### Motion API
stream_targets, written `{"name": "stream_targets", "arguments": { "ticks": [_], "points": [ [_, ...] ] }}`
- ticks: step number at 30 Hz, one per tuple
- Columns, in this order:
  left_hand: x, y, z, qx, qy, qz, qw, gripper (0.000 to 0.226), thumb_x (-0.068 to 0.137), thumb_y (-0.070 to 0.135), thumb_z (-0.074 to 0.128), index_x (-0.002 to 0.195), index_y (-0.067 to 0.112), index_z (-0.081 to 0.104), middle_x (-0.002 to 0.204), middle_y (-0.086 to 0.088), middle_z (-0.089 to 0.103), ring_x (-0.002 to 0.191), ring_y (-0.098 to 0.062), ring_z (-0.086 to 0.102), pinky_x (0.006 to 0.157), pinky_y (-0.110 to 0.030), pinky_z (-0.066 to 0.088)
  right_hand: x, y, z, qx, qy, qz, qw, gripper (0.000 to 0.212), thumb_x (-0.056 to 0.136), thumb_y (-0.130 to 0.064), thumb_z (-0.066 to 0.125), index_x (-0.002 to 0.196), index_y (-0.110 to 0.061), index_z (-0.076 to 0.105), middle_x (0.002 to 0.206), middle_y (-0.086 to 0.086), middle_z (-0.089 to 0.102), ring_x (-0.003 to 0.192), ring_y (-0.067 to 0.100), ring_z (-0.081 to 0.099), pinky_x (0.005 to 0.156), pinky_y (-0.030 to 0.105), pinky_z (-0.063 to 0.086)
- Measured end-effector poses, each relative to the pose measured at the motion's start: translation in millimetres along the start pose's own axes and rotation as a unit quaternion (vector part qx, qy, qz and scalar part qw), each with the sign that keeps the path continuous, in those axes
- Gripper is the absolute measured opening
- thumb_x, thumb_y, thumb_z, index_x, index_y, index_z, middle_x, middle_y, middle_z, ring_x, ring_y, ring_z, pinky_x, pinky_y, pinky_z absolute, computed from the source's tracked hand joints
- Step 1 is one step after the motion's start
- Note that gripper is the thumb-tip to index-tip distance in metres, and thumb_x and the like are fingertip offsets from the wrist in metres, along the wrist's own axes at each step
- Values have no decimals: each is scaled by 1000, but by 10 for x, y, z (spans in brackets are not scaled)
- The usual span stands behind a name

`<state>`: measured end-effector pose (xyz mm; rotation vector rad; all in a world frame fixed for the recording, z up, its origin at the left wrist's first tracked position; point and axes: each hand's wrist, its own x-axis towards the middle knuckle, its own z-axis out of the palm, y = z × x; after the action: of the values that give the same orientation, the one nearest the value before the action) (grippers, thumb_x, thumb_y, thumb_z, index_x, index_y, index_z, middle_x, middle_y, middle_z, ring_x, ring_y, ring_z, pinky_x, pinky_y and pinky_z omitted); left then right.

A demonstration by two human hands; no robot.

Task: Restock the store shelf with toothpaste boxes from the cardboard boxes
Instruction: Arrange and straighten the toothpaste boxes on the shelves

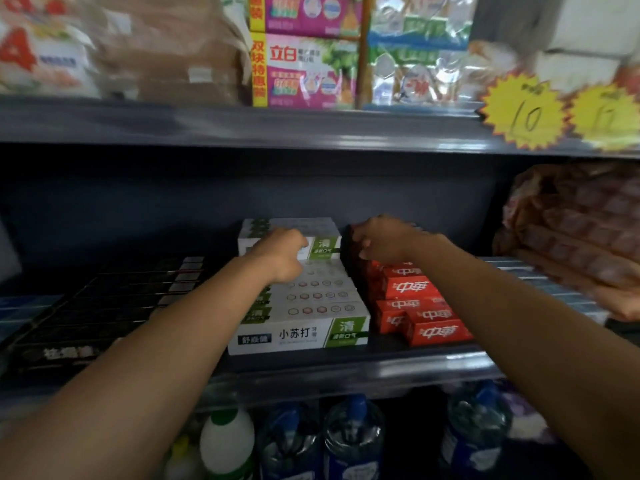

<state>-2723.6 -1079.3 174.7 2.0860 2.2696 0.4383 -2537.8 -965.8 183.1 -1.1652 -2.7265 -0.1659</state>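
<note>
The left hand (284, 252) curls on the raised white-and-green toothpaste box (289, 242) atop the white row on the dark metal shelf (346, 367); the right hand (375, 239) curls beside it, touching the red toothpaste boxes (424, 315), its grip unclear. Pushed unevenly, the top box could likely slide off or topple red ones.
</note>
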Motion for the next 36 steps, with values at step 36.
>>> {"name": "stream_targets", "arguments": {
  "ticks": [36],
  "points": [
    [722,1458,759,-70,-22,-150,986,29,91,16,56,119,7,57,124,-12,57,104,-23,56,85,-30,47,-864,2344,-109,-9,-47,16,999,17,87,-15,62,101,-6,66,113,9,62,104,23,56,81,28,43]
  ]
}}
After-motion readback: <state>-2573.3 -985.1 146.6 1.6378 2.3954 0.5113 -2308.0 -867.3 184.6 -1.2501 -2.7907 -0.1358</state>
